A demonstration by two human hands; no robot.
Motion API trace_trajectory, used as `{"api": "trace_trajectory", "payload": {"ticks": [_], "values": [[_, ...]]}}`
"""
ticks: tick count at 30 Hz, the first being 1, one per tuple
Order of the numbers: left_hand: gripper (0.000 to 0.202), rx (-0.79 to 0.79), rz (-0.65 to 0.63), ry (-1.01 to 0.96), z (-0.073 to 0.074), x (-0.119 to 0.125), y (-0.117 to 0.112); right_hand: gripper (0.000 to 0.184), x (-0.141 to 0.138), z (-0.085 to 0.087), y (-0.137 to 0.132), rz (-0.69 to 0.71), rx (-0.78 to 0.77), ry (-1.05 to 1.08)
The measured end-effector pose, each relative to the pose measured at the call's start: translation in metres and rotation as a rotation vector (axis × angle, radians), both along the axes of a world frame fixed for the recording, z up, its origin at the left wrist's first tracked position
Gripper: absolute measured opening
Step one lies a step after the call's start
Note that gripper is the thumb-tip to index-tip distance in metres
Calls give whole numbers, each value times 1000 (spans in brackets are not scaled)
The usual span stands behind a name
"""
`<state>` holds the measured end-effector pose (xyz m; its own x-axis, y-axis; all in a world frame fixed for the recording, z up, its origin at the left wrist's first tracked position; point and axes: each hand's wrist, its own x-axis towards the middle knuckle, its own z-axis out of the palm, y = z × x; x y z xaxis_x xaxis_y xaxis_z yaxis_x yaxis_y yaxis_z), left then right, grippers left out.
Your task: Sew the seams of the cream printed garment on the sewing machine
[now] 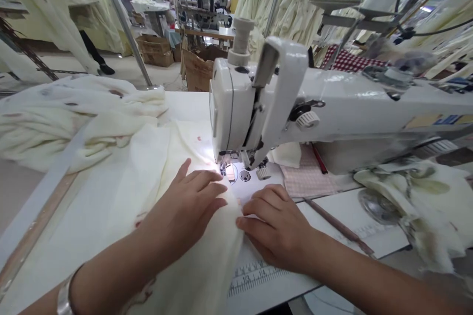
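Pale cream fabric (218, 241) with small reddish prints lies across the sewing machine (254, 98) bed and runs under the lit presser foot (223, 169). My left hand (185, 202) rests flat on this cloth, fingers stretched toward the foot. At the cloth's right edge is my right hand (277, 224), its thumb and fingers closed on the fabric edge. The needle itself is too small to make out. A printed ruler strip (254, 275) shows on the table below my right hand.
Bunched cream cloth (74, 118) lies at the table's left. Right of the machine head are a pink checked cloth (308, 172), a brown stick (340, 226) and a metal dish (379, 204) beside crumpled fabric. Cardboard boxes (201, 69) stand behind the table.
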<state>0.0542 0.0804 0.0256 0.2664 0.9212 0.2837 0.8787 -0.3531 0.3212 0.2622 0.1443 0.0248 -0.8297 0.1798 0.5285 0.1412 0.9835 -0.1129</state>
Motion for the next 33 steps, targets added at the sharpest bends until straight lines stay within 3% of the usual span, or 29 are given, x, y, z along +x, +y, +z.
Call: {"api": "trace_trajectory", "payload": {"ticks": [3, 8, 14, 29, 33], "values": [[19, 54, -51, -50, -5, 6, -5, 16, 3, -1, 1, 65, 42, -12], [21, 73, -153, 31, -17, 0, -2, 15, 3, -9, 3, 101, 46, -110], [21, 82, -187, 57, -15, -7, 4, 13, -3, -10, 5, 96, 75, -123], [23, 38, -245, 109, -12, -33, 27, 15, -21, -9, 17, -23, 110, -201], [19, 59, -206, 98, -11, -35, 32, 18, -26, -9, 21, -109, 87, -196]]}}
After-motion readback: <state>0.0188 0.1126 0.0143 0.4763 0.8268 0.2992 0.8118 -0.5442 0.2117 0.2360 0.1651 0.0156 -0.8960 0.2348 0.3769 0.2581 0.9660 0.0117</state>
